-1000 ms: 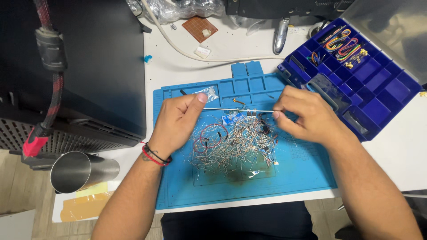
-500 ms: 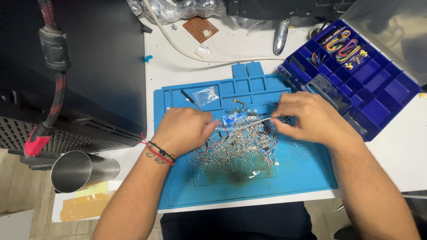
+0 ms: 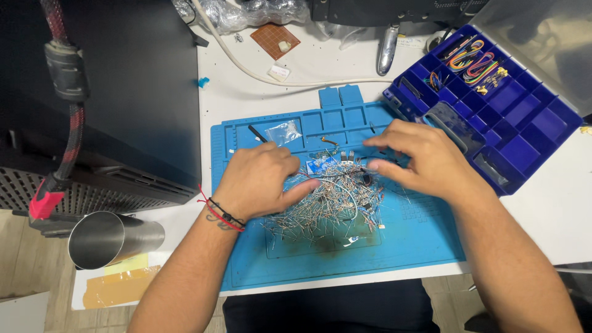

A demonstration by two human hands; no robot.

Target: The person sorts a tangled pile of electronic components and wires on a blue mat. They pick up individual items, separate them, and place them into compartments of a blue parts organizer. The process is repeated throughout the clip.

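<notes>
Pile of small wire-legged parts (image 3: 327, 206), heaped mid-mat on the blue work mat (image 3: 407, 246). Left hand (image 3: 262, 182) at the pile's nine o'clock, lowered since a second before from above the mat, now palm-down with fingers curled loosely onto the tangle's edge; whether anything was pinched, impossible to tell. Right hand (image 3: 425, 160) at the pile's two o'clock, shifted slightly outward, fingertips together near one thin lead at the heap's upper rim, closure around it also unclear. Judged from this: sorting through the heap, both hands closer into it than before. Small clear bag (image 3: 285, 132) at twelve o'clock on the mat. Blue compartment box (image 3: 524, 123) at three o'clock, just beside the mat. Steel cup (image 3: 111, 237) at eight o'clock, well apart.
</notes>
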